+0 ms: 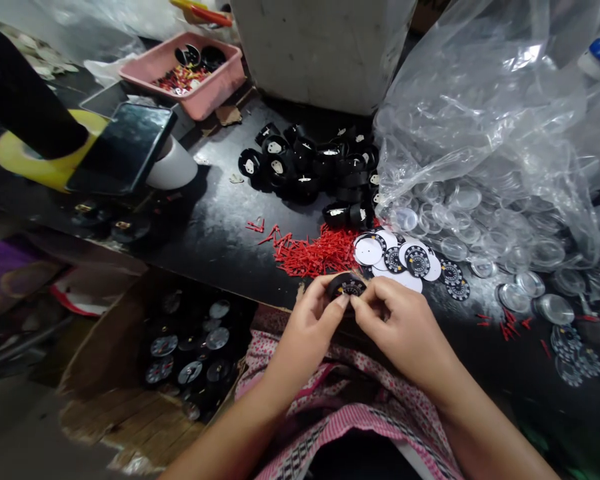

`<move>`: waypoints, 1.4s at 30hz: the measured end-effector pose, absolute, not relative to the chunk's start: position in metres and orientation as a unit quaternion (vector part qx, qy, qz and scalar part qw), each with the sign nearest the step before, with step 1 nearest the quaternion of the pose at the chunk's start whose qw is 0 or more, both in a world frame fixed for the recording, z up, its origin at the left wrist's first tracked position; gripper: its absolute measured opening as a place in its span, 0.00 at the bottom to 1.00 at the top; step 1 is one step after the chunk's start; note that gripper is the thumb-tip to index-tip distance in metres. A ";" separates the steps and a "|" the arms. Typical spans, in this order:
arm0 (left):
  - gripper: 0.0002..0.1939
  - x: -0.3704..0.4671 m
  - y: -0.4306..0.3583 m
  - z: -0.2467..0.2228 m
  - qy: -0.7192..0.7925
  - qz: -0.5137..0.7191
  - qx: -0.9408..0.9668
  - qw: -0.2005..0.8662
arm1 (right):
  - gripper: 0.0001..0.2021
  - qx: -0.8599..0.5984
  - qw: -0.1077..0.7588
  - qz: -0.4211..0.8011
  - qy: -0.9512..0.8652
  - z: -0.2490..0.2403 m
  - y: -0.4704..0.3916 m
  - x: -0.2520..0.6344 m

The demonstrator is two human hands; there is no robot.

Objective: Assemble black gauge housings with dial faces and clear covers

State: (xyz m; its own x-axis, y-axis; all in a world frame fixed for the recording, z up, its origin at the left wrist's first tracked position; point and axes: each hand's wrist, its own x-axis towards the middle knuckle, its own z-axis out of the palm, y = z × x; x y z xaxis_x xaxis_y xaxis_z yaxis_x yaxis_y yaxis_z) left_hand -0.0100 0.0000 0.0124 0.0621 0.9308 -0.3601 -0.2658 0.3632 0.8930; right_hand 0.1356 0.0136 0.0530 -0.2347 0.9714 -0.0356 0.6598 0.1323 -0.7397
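Between my two hands is a round black gauge point(349, 284) with a printed dial, held at the table's front edge. My left hand point(314, 319) is wrapped around its left side, with the thumb on the dial's lower edge. My right hand point(395, 313) pinches at its right side; whether a small part is between those fingers is hidden. Just beyond the hands lies a heap of red pointers point(317, 252). Right of it are loose dial discs point(395, 260), some white side up, some black with markings. Black gauge housings point(310, 163) are piled behind.
Clear round covers point(500, 227) spill from a large plastic bag point(490, 113) at right. A cardboard box point(100, 400) holding several gauges stands low at left. A phone point(125, 147) leans on a white roll point(175, 163); a pink tray point(215, 83) of small parts sits behind.
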 end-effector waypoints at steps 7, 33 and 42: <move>0.16 -0.014 -0.001 0.009 0.458 0.457 0.275 0.711 | 0.06 -0.511 0.201 0.191 -0.814 0.052 0.023 0.142; 0.15 0.010 0.004 -0.004 0.429 0.477 0.157 0.751 | 0.13 -0.706 0.246 0.025 -0.663 0.027 0.103 0.274; 0.15 0.012 0.006 0.003 0.381 0.469 0.180 0.777 | 0.16 -0.551 0.304 0.332 -0.702 0.052 0.022 0.170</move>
